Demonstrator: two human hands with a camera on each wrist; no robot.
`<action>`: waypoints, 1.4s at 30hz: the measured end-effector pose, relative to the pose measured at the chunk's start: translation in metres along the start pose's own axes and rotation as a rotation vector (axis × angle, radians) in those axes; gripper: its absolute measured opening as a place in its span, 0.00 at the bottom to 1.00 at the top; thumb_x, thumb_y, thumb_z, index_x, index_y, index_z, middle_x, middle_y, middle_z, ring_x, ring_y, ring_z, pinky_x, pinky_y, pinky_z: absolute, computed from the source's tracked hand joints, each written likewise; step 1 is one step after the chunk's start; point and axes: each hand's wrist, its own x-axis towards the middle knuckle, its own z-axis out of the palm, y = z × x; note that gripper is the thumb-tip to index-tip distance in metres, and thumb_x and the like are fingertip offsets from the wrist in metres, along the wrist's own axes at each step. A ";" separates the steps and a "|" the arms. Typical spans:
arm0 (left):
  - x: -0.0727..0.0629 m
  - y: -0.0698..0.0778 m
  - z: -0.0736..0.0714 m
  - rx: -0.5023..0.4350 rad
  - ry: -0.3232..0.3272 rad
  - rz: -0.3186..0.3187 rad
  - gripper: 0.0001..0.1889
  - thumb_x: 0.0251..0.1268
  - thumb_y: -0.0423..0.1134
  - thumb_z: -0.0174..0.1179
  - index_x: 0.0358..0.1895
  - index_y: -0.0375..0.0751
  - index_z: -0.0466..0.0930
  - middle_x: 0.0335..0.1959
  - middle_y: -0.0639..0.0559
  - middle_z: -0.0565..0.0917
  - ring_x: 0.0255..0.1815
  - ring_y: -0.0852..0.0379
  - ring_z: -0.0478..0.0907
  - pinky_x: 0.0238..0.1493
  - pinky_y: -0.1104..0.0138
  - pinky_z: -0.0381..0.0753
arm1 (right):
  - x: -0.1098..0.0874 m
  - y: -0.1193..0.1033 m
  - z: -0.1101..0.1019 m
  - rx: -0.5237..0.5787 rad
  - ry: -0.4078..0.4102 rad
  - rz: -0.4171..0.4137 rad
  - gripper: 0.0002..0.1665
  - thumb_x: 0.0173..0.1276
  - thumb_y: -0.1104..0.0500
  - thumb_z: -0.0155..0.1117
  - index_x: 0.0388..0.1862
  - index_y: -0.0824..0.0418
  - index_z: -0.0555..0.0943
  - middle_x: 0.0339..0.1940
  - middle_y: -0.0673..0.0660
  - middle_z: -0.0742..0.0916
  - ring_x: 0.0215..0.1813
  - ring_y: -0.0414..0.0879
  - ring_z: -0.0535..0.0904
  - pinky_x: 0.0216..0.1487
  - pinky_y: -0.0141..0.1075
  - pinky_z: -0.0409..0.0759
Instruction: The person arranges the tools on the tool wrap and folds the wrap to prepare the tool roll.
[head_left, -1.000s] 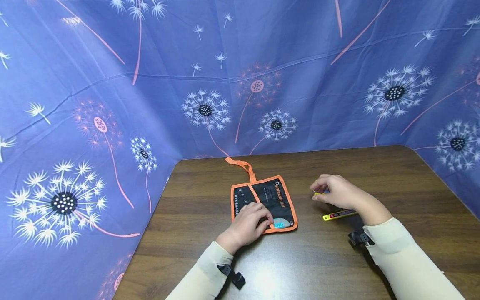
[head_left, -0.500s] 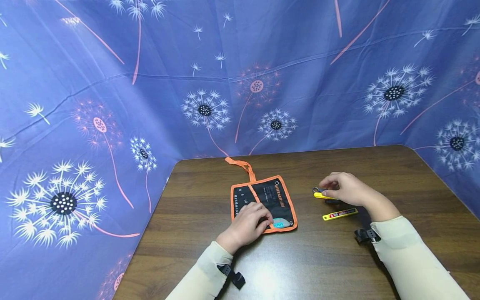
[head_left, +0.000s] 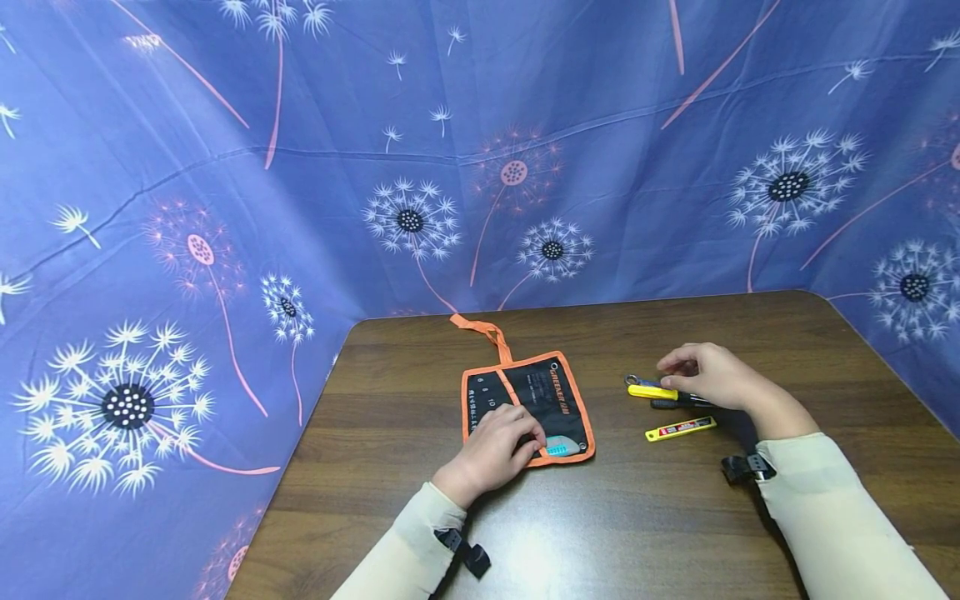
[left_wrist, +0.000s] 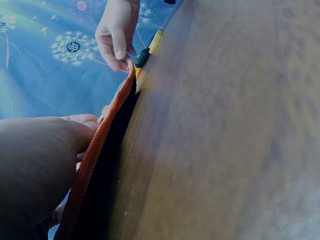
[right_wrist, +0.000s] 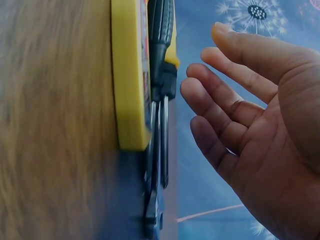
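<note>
A black tool pouch (head_left: 543,392) with orange trim lies flat on the table. My left hand (head_left: 491,450) rests over its lower left part, thumb and index finger pinching the orange pocket edge beside a teal and grey utility knife (head_left: 564,446). In the left wrist view, the left hand (left_wrist: 40,155) is close against the orange trim (left_wrist: 100,135). My right hand (head_left: 708,375) hovers above the loose tools, holding nothing, its fingers loosely bent and spread from the thumb in the right wrist view. Below it are a yellow-handled screwdriver (head_left: 651,392) and a black-handled screwdriver (head_left: 665,404).
A slim yellow case (head_left: 680,428) with a red and black label lies in front of the screwdrivers. A wrench's ring end (head_left: 632,380) shows behind them. The pouch's orange tie (head_left: 483,327) trails toward the back edge. A blue dandelion-print cloth (head_left: 630,208) hangs behind the wooden table (head_left: 420,375).
My right hand has let go of the yellow-handled screwdriver beside the other tools and moved right and slightly back. The left hand and the pouch have stayed in place.
</note>
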 end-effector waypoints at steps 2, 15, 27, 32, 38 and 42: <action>0.000 0.000 0.000 -0.003 0.000 0.000 0.03 0.78 0.47 0.62 0.44 0.61 0.85 0.42 0.69 0.76 0.55 0.64 0.74 0.58 0.60 0.76 | -0.001 0.004 -0.001 0.005 -0.001 0.020 0.17 0.69 0.58 0.76 0.54 0.64 0.88 0.44 0.52 0.89 0.43 0.46 0.82 0.41 0.39 0.81; 0.000 0.000 0.001 -0.015 -0.001 -0.005 0.02 0.78 0.46 0.62 0.44 0.60 0.84 0.42 0.69 0.76 0.55 0.64 0.74 0.58 0.60 0.75 | -0.009 0.028 -0.005 0.042 -0.026 0.085 0.17 0.72 0.57 0.73 0.55 0.65 0.88 0.46 0.55 0.90 0.46 0.48 0.84 0.43 0.39 0.81; 0.000 0.001 0.000 -0.011 -0.003 -0.010 0.02 0.78 0.47 0.62 0.44 0.62 0.84 0.42 0.69 0.76 0.54 0.64 0.74 0.58 0.60 0.75 | -0.011 0.039 -0.004 0.101 -0.067 0.123 0.11 0.70 0.65 0.71 0.50 0.66 0.89 0.42 0.55 0.91 0.41 0.45 0.85 0.39 0.36 0.82; 0.000 0.000 0.001 -0.009 -0.012 -0.018 0.02 0.78 0.47 0.62 0.43 0.62 0.83 0.42 0.71 0.75 0.54 0.65 0.73 0.58 0.60 0.75 | -0.010 0.040 -0.001 0.110 -0.062 0.116 0.12 0.68 0.64 0.74 0.48 0.66 0.89 0.38 0.53 0.90 0.39 0.44 0.83 0.37 0.35 0.81; 0.000 0.000 0.001 -0.006 -0.014 -0.020 0.02 0.78 0.47 0.62 0.44 0.62 0.83 0.43 0.71 0.75 0.55 0.65 0.73 0.59 0.60 0.75 | -0.010 0.041 0.001 0.105 -0.064 0.124 0.11 0.66 0.62 0.77 0.46 0.65 0.90 0.36 0.52 0.89 0.37 0.44 0.83 0.36 0.35 0.81; 0.000 0.000 0.001 -0.006 -0.012 -0.017 0.02 0.78 0.46 0.62 0.43 0.62 0.83 0.42 0.70 0.75 0.55 0.65 0.74 0.59 0.60 0.75 | -0.010 0.041 0.001 0.090 -0.060 0.121 0.08 0.66 0.64 0.76 0.44 0.62 0.91 0.37 0.52 0.89 0.36 0.45 0.83 0.35 0.36 0.81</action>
